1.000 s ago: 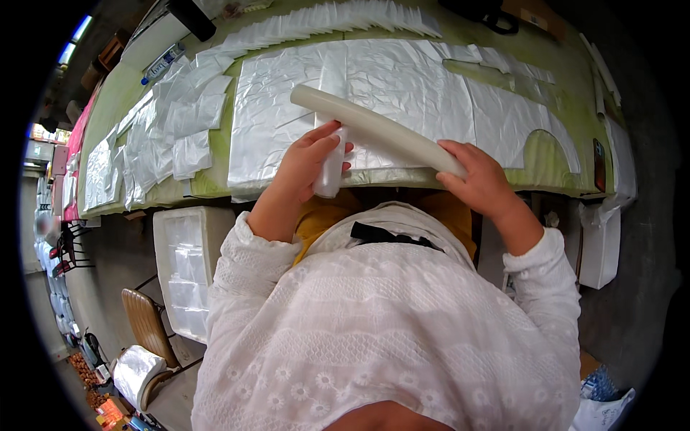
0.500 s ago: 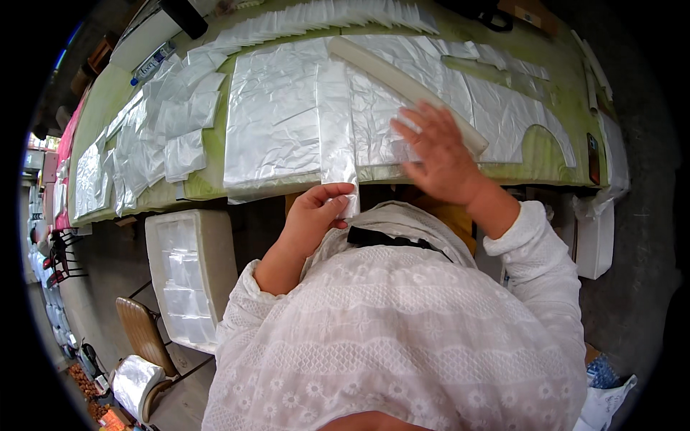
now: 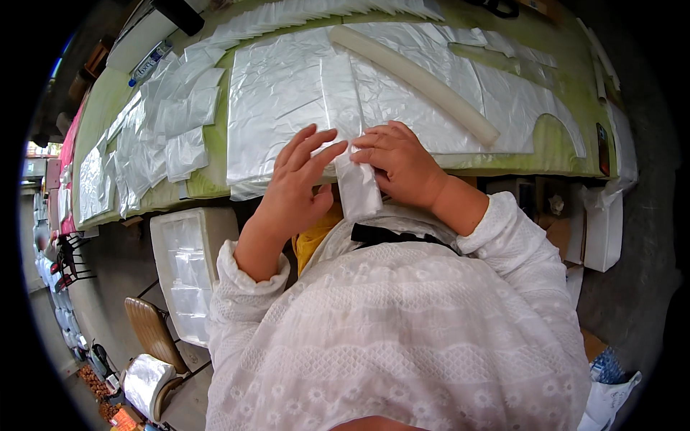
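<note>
A narrow folded strip of clear plastic film point(image 3: 359, 190) runs down from the table's near edge toward my waist. My right hand point(image 3: 404, 161) has its fingers bent over the strip's right side, gripping it. To the left of the strip my left hand point(image 3: 293, 179) is raised, fingers apart and holding nothing. Under and beyond both hands lie wide flat sheets of clear plastic point(image 3: 277, 100). A long pale tube point(image 3: 424, 86) rests slantwise across the sheets, beyond my right hand.
Small plastic bags point(image 3: 162, 118) lie in overlapping heaps on the green table cover point(image 3: 215, 164) at left, and a fanned row of bags point(image 3: 316, 13) lines the far side. A white bin point(image 3: 164, 266) holding bags stands below the left edge, near a brown chair point(image 3: 149, 330).
My right hand has come down and left onto the plastic strip. The left hand has let go of the strip's end and lifted with spread fingers. The strip's hanging part looks wider.
</note>
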Available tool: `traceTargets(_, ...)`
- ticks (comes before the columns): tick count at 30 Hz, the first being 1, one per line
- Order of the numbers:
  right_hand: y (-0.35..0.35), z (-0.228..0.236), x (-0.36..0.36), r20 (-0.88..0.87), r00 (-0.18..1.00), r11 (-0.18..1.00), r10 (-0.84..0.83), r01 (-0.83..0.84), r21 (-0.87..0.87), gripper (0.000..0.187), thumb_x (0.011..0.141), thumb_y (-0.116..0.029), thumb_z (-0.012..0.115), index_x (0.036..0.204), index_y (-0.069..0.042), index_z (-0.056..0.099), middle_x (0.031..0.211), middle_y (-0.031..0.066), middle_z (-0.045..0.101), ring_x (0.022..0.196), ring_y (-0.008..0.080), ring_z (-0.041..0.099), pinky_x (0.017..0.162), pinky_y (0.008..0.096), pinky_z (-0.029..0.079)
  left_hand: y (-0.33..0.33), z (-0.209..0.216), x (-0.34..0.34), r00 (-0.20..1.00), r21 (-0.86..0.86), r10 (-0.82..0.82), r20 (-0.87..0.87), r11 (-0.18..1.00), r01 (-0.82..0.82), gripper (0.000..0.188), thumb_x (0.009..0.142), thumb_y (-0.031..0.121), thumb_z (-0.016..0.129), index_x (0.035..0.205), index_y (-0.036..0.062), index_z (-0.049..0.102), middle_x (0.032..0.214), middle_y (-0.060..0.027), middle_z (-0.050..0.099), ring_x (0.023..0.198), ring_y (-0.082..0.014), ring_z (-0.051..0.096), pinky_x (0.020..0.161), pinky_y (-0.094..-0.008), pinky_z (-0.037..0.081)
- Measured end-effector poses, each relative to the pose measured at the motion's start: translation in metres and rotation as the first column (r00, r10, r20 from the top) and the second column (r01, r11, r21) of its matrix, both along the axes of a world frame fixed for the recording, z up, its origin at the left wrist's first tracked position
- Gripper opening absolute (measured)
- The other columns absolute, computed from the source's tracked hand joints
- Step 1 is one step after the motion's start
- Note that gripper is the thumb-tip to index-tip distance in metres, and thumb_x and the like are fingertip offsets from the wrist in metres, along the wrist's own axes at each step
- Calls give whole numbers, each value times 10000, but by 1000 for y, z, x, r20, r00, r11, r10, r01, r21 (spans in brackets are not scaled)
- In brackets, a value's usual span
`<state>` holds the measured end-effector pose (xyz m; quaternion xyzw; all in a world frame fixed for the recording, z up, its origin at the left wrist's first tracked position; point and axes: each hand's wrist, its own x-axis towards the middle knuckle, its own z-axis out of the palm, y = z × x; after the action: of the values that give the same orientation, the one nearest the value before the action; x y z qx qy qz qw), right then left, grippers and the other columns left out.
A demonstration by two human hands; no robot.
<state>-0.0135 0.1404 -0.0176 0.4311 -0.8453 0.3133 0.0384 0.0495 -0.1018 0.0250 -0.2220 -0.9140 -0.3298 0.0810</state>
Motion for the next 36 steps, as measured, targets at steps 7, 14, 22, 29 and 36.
traceTargets(7, -9, 7, -33, 339, 936, 989, -93, 125, -75, 165, 895, -147, 676, 1033, -89, 746, 926, 79, 731, 925, 287, 653, 813, 379, 511, 8, -20, -25, 997, -137, 28, 72, 990, -18, 581, 857, 318, 783, 1380, 121, 623, 1207, -67, 723, 1213, -280, 609, 1071, -472, 402)
traceTargets(14, -41, 22, -72, 475, 805, 934, -355, 288, 210, 364, 992, -345, 575, 1077, -22, 718, 949, 171, 735, 854, 325, 689, 794, 413, 519, 28, -31, -48, 881, 52, 381, 279, 911, -410, 734, 881, 212, 745, 1505, -8, 427, 824, -68, 727, 787, -266, 700, 852, -432, 511)
traceTargets(22, -61, 37, -83, 429, 835, 894, -344, 152, 422, 351, 985, -356, 546, 1114, -88, 733, 1037, 140, 748, 972, 342, 707, 872, 460, 541, 28, -45, -38, 916, -13, 402, -10, 916, -402, 878, 872, 281, 760, 1574, 19, 302, 1299, -157, 598, 1156, -341, 592, 1077, -532, 378)
traceTargets(29, -66, 37, -89, 441, 818, 870, -369, 137, 474, 354, 950, -324, 570, 1151, -58, 688, 1053, 168, 734, 978, 354, 696, 845, 456, 534, 40, -50, -43, 942, -341, 334, 16, 888, -309, 970, 923, 589, 628, 1602, 9, 250, 1658, -219, 275, 1560, -383, 204, 1256, -553, 124)
traceTargets(36, -36, 28, -56, 579, 746, 944, -329, 260, 203, 424, 886, -251, 662, 1255, -53, 589, 1055, 152, 734, 991, 313, 709, 869, 414, 545, 37, -41, -42, 934, -421, 352, 64, 858, -295, 988, 888, 604, 666, 1579, -6, 309, 1659, -225, 272, 1565, -372, 200, 1253, -568, 119)
